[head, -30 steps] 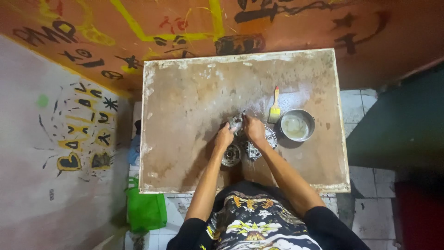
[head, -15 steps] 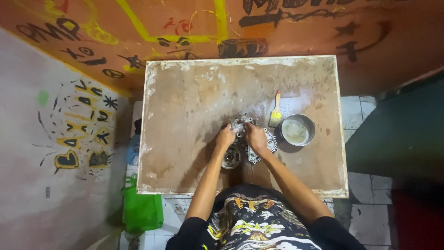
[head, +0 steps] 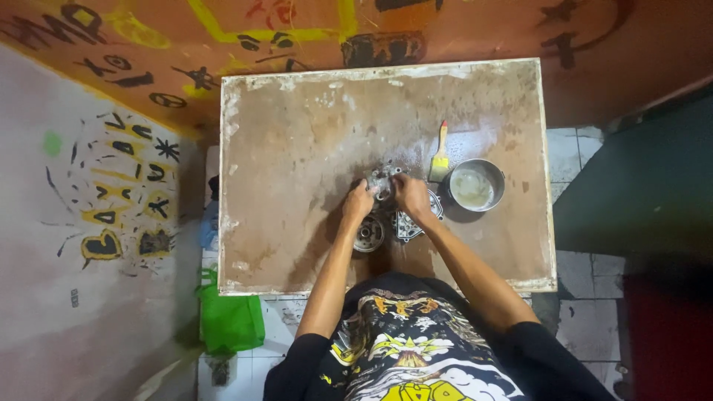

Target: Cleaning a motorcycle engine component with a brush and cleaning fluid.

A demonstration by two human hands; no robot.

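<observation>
A small grey metal engine part [head: 382,180] sits near the middle of a worn brown table [head: 297,148]. My left hand [head: 359,202] grips its left side and my right hand [head: 411,197] grips its right side. Two more metal parts lie just below the hands: a round one [head: 369,235] under the left hand and a finned one [head: 407,225] under the right wrist. How the fingers sit on the part is too small to make out.
A yellow-handled brush [head: 440,154] and a round metal bowl with pale liquid [head: 475,185] stand to the right of the hands. A green bag [head: 229,321] lies on the tiled floor at the table's lower left. Painted walls surround the table.
Both hands stay on the metal part and have shifted it slightly. The bowl and brush have not moved.
</observation>
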